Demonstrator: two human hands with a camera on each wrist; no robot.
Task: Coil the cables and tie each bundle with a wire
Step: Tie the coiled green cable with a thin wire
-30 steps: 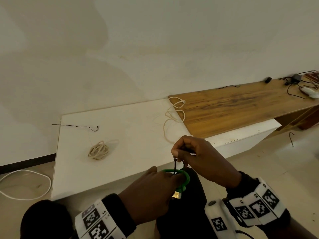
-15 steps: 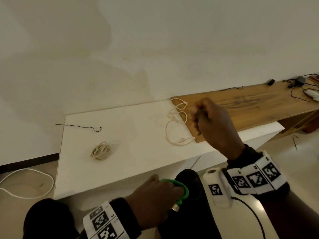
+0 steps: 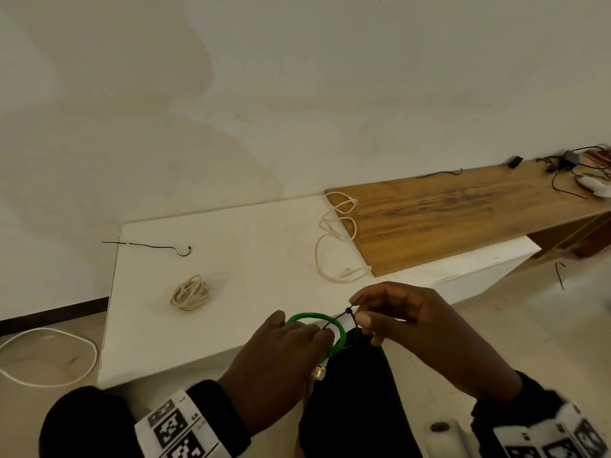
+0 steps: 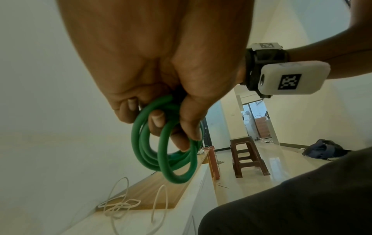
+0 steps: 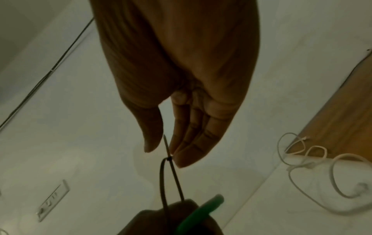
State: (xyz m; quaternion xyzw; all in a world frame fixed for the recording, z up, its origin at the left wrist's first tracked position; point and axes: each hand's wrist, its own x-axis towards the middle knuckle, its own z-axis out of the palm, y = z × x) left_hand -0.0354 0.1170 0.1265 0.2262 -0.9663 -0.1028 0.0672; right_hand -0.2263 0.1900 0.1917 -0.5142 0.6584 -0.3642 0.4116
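Observation:
My left hand (image 3: 325,335) grips a green cable coil (image 3: 310,315) just past the near edge of the white table (image 3: 231,259). In the left wrist view, fingers and thumb of that hand (image 4: 173,124) curl through the green loops (image 4: 163,152). A black wire tie (image 3: 348,311) runs round the coil and rises to its small head. My right hand (image 3: 359,313) brackets that head. In the right wrist view its straight fingers (image 5: 181,154) touch the tie (image 5: 162,174), and a thin gap shows at the thumb. The green coil (image 5: 201,211) shows below.
On the table lie a tied cream cable bundle (image 3: 191,292), a loose cream cable (image 3: 334,246) and a spare black tie (image 3: 155,247). A wooden board (image 3: 446,219) extends right, with dark cables at its far end. A white cable (image 3: 49,355) loops on the floor at left.
Half a second ago my right hand was raised over the table, away from the coil; it has come back down to the tie's head. My left hand kept hold of the coil.

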